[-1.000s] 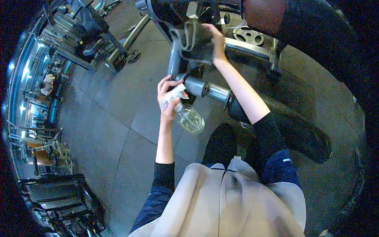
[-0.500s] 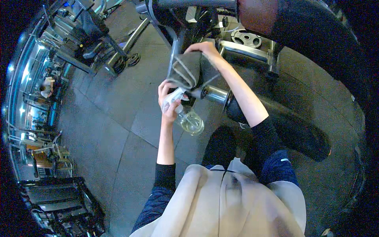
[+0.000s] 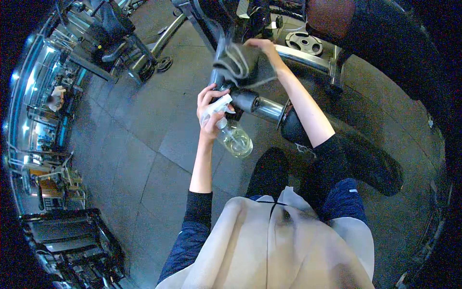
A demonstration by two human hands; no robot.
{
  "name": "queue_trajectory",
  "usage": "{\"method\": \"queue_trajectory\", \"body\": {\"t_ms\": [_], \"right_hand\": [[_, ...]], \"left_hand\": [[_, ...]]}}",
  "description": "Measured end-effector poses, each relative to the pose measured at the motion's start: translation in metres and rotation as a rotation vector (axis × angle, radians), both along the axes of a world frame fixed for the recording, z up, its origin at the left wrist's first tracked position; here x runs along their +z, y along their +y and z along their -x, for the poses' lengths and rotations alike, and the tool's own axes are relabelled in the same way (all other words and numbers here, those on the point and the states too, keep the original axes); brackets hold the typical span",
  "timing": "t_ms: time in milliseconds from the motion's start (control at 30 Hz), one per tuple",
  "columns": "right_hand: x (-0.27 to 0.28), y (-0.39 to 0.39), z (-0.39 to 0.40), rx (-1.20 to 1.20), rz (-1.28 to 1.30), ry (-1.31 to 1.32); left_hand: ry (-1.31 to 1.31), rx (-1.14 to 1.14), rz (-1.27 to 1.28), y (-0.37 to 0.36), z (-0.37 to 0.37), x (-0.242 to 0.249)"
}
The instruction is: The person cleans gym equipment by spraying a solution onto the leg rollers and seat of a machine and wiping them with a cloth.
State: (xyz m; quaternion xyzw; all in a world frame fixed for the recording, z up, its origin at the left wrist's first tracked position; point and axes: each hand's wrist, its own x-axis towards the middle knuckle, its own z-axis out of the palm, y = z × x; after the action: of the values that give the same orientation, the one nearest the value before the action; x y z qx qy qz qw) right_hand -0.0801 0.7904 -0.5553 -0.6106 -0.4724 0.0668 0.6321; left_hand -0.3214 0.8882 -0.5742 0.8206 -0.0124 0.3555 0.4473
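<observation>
In the head view, my left hand (image 3: 208, 111) is closed round the white trigger head of a clear spray bottle (image 3: 237, 143), which holds a pale yellowish liquid. The bottle tilts with its base toward me. Higher up, my right hand (image 3: 264, 46) grips a dark grey cloth (image 3: 257, 67) with light edges, blurred by motion. This cloth hangs across the upright of a gym machine, and its folds hide part of the frame. Just below it are a black collar and a chrome bar (image 3: 268, 110) leading to a black foam roller (image 3: 294, 129).
A long black pad (image 3: 370, 164) extends to the lower right. Behind the machine a grey weight plate (image 3: 304, 44) lies near a metal frame leg (image 3: 308, 60). Other gym machines (image 3: 120, 48) stand at the left. A person (image 3: 56, 98) is far off at the left edge.
My right hand and the cloth have moved up and slightly right, uncovering more of the black collar. My left hand still holds the spray bottle, slightly higher in view.
</observation>
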Motion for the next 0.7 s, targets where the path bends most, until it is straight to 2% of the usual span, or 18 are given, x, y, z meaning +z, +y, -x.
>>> {"method": "queue_trajectory", "body": {"t_ms": [67,200,233,367,467,500,600,633,700], "right_hand": [[-0.005,0.001,0.006,0.154,0.182,-0.068],[0.006,-0.002,0.013,0.254,0.219,-0.056],[0.004,0.001,0.014,0.234,0.235,0.025],[0.003,0.006,0.007,0.064,0.041,-0.164],[0.003,0.007,0.002,-0.036,-0.143,0.044],[0.005,0.008,0.002,-0.108,-0.2,0.004],[0.01,0.016,0.001,-0.184,-0.387,0.513],[0.001,0.02,-0.005,-0.162,-0.412,0.476],[-0.013,0.026,-0.006,0.068,-0.501,0.628]], "left_hand": [[-0.014,0.023,0.062,-0.003,0.001,0.0],[-0.041,0.051,0.166,-0.007,0.001,-0.001],[-0.042,0.058,0.215,-0.005,0.0,-0.006],[0.008,0.025,0.092,0.003,0.001,-0.011],[-0.009,-0.014,0.02,0.008,-0.001,-0.012],[-0.02,-0.015,0.004,0.006,-0.003,-0.009],[-0.05,0.041,-0.023,0.0,-0.003,-0.003],[-0.051,0.04,-0.032,0.0,-0.002,-0.001],[-0.044,0.048,-0.053,-0.003,-0.001,0.002]]}}
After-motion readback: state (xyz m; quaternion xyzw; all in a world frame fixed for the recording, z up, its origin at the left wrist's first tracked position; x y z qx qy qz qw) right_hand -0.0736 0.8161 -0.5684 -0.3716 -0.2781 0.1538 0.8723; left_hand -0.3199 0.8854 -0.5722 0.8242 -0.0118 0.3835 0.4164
